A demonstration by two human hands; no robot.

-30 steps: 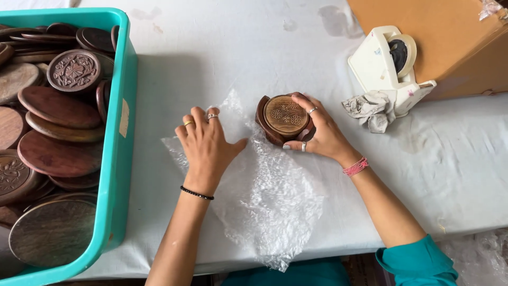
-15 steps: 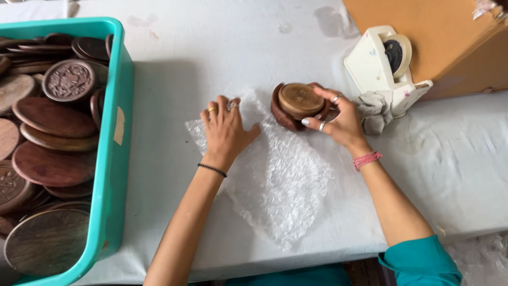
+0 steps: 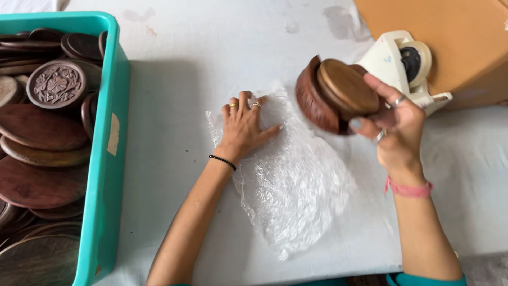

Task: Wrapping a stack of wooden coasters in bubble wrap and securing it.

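Now right fingers [image 3: 389, 98] clasping round wooden box [image 3: 338, 95], left fingers [image 3: 244, 106] splayed on bubble wrap [image 3: 296, 185].

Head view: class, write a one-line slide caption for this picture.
Left hand flat on bubble wrap, right hand lifting round wooden pieces beside a teal bin of wooden discs.

Round brown wooden box [image 3: 338, 95], lidded, tilted on its side, raised off the table. Clear bubble wrap sheet [image 3: 296, 180] lies flat at its seven o'clock.
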